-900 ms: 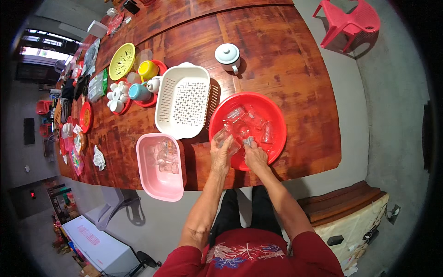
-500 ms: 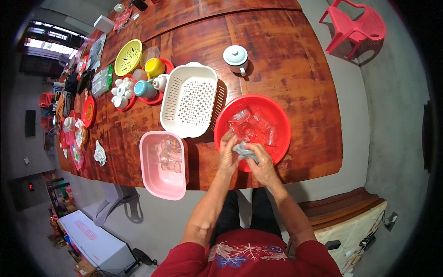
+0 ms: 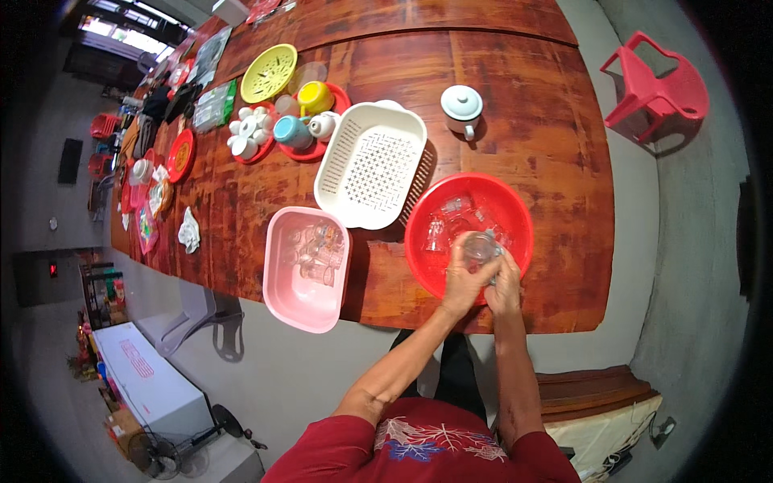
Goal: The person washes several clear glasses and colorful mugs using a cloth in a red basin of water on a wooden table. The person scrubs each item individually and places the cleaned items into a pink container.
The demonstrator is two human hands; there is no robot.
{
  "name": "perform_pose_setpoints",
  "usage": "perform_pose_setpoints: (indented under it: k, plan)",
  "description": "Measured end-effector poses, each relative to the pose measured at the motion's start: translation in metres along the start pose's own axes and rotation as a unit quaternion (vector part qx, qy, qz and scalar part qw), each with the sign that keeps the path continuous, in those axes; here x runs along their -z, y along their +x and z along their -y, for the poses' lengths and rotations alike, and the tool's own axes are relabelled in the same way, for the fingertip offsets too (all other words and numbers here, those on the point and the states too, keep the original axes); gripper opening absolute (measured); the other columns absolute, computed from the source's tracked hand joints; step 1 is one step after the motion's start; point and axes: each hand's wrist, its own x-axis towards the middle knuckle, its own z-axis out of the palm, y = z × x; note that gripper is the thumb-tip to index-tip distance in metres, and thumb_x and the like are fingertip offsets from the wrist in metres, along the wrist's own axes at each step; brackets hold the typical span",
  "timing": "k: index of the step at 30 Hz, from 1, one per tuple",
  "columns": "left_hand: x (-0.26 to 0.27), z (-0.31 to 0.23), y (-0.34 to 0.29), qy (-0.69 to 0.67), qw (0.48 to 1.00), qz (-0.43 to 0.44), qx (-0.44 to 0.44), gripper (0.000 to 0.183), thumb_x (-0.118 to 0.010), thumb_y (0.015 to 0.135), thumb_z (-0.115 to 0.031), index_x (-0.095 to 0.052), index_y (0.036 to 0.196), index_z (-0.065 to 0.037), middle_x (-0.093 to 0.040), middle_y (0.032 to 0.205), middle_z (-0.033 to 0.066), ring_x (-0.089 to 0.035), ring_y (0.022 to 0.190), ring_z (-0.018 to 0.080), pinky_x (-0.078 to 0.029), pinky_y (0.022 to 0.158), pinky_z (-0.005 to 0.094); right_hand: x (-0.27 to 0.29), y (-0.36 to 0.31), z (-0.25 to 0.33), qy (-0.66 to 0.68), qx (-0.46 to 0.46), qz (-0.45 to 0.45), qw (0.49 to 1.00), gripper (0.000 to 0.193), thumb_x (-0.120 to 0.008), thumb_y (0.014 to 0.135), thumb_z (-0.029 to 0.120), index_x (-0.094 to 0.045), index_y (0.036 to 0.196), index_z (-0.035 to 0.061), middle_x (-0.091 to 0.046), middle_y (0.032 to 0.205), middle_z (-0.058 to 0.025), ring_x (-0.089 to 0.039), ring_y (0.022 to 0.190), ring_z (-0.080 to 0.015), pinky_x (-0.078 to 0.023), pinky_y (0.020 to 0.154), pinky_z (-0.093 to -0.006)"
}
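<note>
Over the red basin (image 3: 415, 258) I hold a clear glass cup (image 3: 481, 246), its round mouth turned up toward me. My left hand (image 3: 462, 280) is closed around the cup's left side. My right hand (image 3: 505, 283) is closed at the cup's right side, on a pale grey cloth (image 3: 497, 254) pressed against the glass; the fingers cover most of the cloth. Several clear glasses (image 3: 456, 206) lie inside the basin under and beyond my hands. To the left, a pink tub (image 3: 275, 270) holds several more glasses (image 3: 318, 256).
A white slotted basket (image 3: 328, 173) stands behind the pink tub, beside the basin. Farther back is a lidded cup (image 3: 461, 105). Toward the left are a yellow colander (image 3: 269, 72), a blue mug (image 3: 292, 132), a yellow mug (image 3: 315, 97) and a crumpled white cloth (image 3: 188, 231) on the wooden table (image 3: 531, 121).
A glass cup is now up between my hands, where before only the grey cloth was seen. My hands have shifted to the basin's right side, and the whole view has swung.
</note>
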Motion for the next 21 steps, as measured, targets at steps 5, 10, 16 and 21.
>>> perform_pose_setpoints:
  k: [5,10,16,21]
  plan:
    - [-0.011,0.006,-0.003,0.104,0.989,0.008,-0.101,0.059,-0.071,0.071,-0.006,-0.041,0.122,-0.006,-0.045,0.116,0.0087,-0.043,0.112,0.0205,-0.037,0.095,0.0340,0.012,-0.002,-0.009,0.126,-0.030,0.079,0.988,0.029,-0.040,0.094,0.017,-0.049,0.116,-0.0002,-0.057,0.108,-0.0096,-0.057,0.099,-0.0209,-0.045,0.089,-0.0348]
    - [-0.019,0.003,0.011,-0.013,0.995,-0.077,-0.058,0.057,-0.066,0.076,-0.005,-0.036,0.125,-0.006,-0.045,0.117,0.0091,-0.045,0.109,0.0173,-0.040,0.092,0.0316,-0.006,-0.019,-0.017,0.177,-0.069,0.036,0.981,0.029,-0.041,0.094,0.016,-0.048,0.118,0.0002,-0.055,0.112,-0.0109,-0.055,0.102,-0.0229,-0.044,0.090,-0.0355]
    - [0.005,0.003,0.029,0.065,0.991,-0.101,-0.049,0.042,-0.063,0.084,-0.016,-0.041,0.117,-0.002,-0.055,0.102,0.0101,-0.054,0.092,0.0163,-0.045,0.080,0.0289,-0.015,-0.032,-0.001,-0.163,0.068,0.016,0.984,0.024,-0.047,0.089,0.007,-0.057,0.109,-0.0023,-0.059,0.079,0.0013,-0.046,0.055,-0.0016,-0.035,0.045,-0.0164]
    - [0.045,-0.033,0.018,-0.085,0.977,-0.171,0.098,0.033,-0.062,0.085,-0.025,-0.047,0.108,-0.008,-0.058,0.081,0.0042,-0.057,0.059,0.0114,-0.048,0.047,0.0236,-0.010,-0.025,0.004,-0.314,0.052,0.003,0.948,0.023,-0.046,0.090,0.008,-0.058,0.107,-0.0003,-0.056,0.075,0.0033,-0.038,0.052,0.0010,-0.030,0.043,-0.0162]
